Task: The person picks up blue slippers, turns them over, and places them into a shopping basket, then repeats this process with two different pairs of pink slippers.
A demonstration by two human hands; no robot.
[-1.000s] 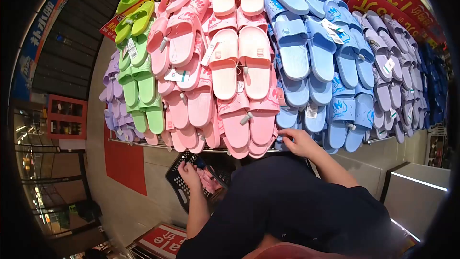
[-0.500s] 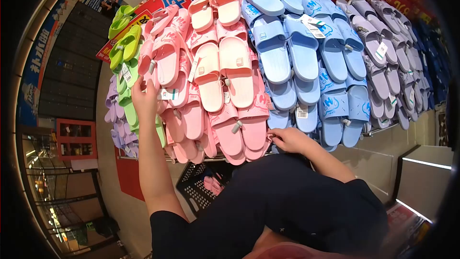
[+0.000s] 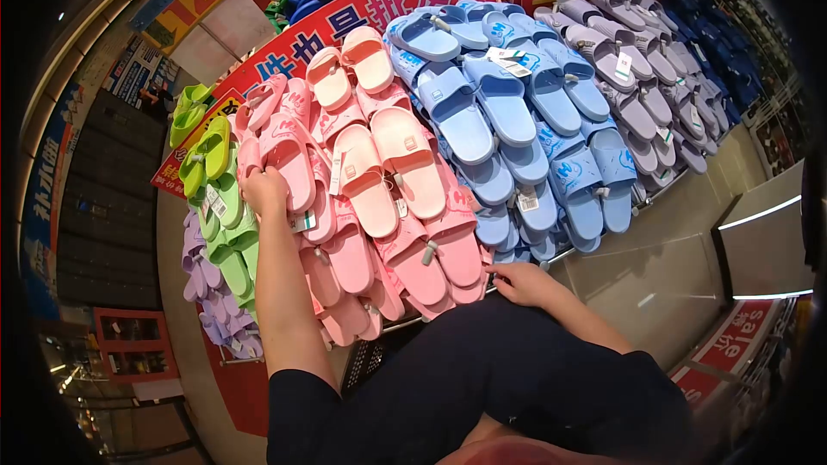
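Rows of slippers hang on a slanted rack. My left hand (image 3: 264,189) is at the left edge of the pink slippers (image 3: 288,164), its fingers curled round the lower end of one of them. At the bottom edge of the display, my right hand (image 3: 515,282) is beside the lowest pink slippers (image 3: 455,251), fingertips close together near the edge; whether they pinch anything is too small to tell. Paler pink slippers (image 3: 363,181) lie on top between my hands. Blue slippers (image 3: 465,116) hang right of them.
Green slippers (image 3: 226,198) and purple slippers (image 3: 226,314) are at the left, grey ones (image 3: 616,65) at the right. A red sign (image 3: 396,0) runs behind the rack. A black perforated basket (image 3: 366,360) is partly hidden below; a grey cabinet (image 3: 771,232) stands right.
The view has tilted and shifted, so the rack looks slanted. My left hand has closed round a pink slipper's end. The basket below is now mostly hidden.
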